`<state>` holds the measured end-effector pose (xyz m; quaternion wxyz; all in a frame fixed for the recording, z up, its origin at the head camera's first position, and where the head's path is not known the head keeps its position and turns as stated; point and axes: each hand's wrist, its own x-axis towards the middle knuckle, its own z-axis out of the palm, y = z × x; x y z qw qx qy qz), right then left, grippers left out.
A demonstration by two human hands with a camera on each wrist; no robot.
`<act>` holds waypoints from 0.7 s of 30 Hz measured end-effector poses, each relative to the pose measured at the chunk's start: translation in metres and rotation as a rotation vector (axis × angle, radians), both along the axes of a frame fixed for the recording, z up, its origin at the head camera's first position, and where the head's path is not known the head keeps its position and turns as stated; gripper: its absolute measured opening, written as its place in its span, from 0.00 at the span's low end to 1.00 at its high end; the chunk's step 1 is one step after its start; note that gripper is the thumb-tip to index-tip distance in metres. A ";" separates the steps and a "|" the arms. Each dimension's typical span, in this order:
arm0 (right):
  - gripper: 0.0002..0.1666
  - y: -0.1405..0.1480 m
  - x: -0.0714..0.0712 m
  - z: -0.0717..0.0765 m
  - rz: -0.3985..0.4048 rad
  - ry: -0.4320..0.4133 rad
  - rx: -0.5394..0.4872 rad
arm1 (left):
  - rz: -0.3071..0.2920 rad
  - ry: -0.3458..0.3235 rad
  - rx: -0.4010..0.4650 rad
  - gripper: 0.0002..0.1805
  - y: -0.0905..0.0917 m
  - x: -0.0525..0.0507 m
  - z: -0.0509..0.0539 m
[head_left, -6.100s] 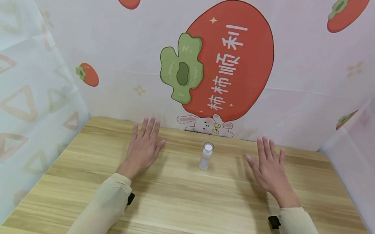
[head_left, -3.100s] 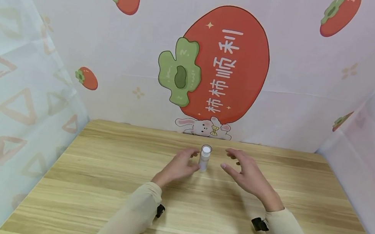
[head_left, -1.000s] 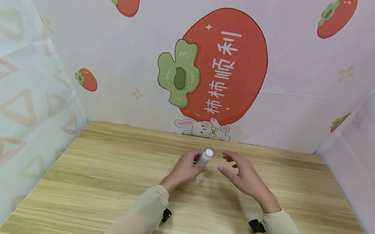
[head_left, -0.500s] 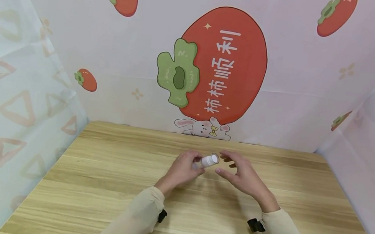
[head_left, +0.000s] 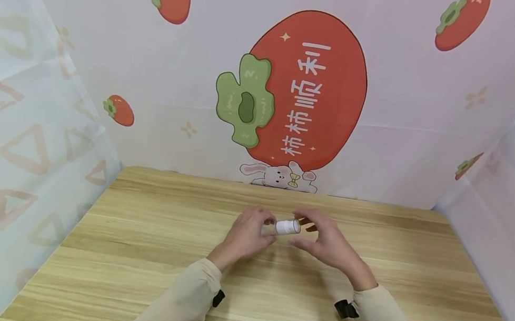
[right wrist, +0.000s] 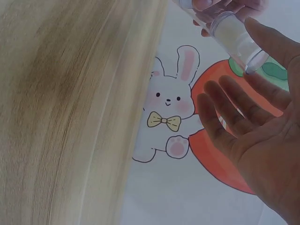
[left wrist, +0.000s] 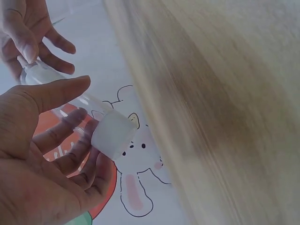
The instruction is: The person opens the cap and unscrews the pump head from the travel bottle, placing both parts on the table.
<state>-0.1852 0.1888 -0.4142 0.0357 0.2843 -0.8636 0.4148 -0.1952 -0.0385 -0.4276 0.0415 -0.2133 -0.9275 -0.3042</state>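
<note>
A small clear bottle (head_left: 287, 227) with a white inner collar and a transparent cap lies nearly level above the table, its cap end pointing right. My left hand (head_left: 248, 233) grips its lower end between thumb and fingers; the white base (left wrist: 112, 133) sticks out past the fingers in the left wrist view. Around the cap end curves my right hand (head_left: 326, 242), thumb and fingers spread. In the right wrist view the clear cap (right wrist: 241, 44) sits between the right thumb and fingers, with a gap visible to the fingers (right wrist: 229, 108).
The wood-grain table (head_left: 139, 274) meets a white cloth backdrop (head_left: 176, 77) printed with red persimmons and a rabbit. Patterned cloth side walls (head_left: 24, 155) stand at left and right. Black wrist devices (head_left: 346, 309) show at both cuffs.
The bottle stood upright on the table; my left hand came in, took hold of it, lifted it and tipped it rightward. My right hand has moved in close to the cap.
</note>
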 end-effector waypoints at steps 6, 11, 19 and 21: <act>0.33 -0.005 0.000 0.000 0.027 -0.013 -0.016 | -0.006 0.051 -0.073 0.16 0.001 0.004 0.004; 0.24 -0.009 0.000 -0.002 0.022 0.015 -0.012 | 0.003 0.069 -0.106 0.16 0.003 0.007 0.006; 0.20 -0.010 0.001 -0.002 -0.004 -0.016 0.014 | -0.043 0.068 -0.107 0.17 0.000 0.005 0.008; 0.20 -0.010 0.001 -0.001 -0.001 -0.017 0.014 | -0.062 0.060 -0.098 0.17 -0.001 0.004 0.009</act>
